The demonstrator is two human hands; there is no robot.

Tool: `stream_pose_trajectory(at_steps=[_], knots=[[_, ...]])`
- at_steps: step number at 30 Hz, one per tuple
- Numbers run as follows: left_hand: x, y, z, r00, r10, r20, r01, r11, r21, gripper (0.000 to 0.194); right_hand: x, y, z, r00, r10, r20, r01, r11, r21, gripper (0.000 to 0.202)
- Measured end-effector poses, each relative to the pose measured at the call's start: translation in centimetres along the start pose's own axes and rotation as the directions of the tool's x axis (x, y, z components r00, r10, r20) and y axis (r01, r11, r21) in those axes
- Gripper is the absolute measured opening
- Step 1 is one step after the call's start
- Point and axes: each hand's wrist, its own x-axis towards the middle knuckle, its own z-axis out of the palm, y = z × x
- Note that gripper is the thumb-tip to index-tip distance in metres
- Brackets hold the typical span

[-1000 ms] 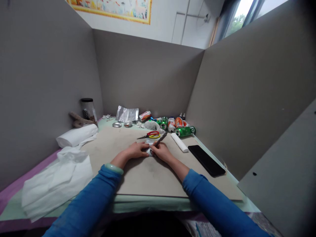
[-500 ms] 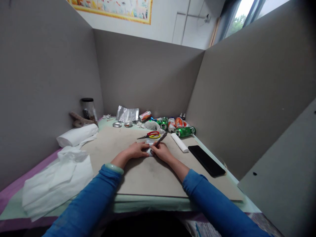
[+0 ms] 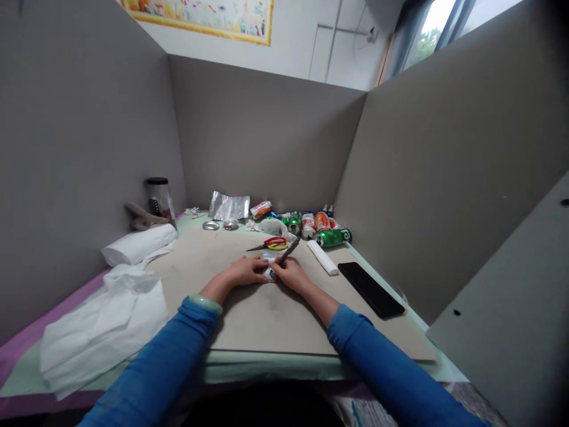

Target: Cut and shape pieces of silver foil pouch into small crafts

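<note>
My right hand is closed around a dark pen, its tip pointing down at a small silvery sheet on the board. My left hand lies at the sheet's left edge, fingers stretched out and thumb apart, pressing it down. Both hands cover part of the sheet, and the pen tip is hidden by my fingers. Just beyond the sheet rest scissors with red and yellow handles, blades toward the left.
A beige board covers the table. To the right lie a white strip and a black phone. Crushed cans and a silver sheet line the back. Leftward are a paper roll, white cloth and jar.
Both hands stay in nearly the same place, with the pen still in the right one. The whole view has shifted very slightly.
</note>
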Motion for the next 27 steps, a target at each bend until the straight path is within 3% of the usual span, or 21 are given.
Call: stream_pose_trajectory(at_steps=[15,27], knots=[[0.29,-0.62,0.47,1.000,-0.006,0.004,0.006,1.000,-0.018,0.051,0.07,-0.02,0.04,1.000,-0.021,-0.016,0.021,1.000,-0.014,0.029],[0.04,0.08,0.02,1.000,-0.016,0.008,0.017,0.999,-0.041,0.049,0.11,-0.55,-0.01,0.998,0.010,-0.067,-0.012,0.999,-0.039,0.027]])
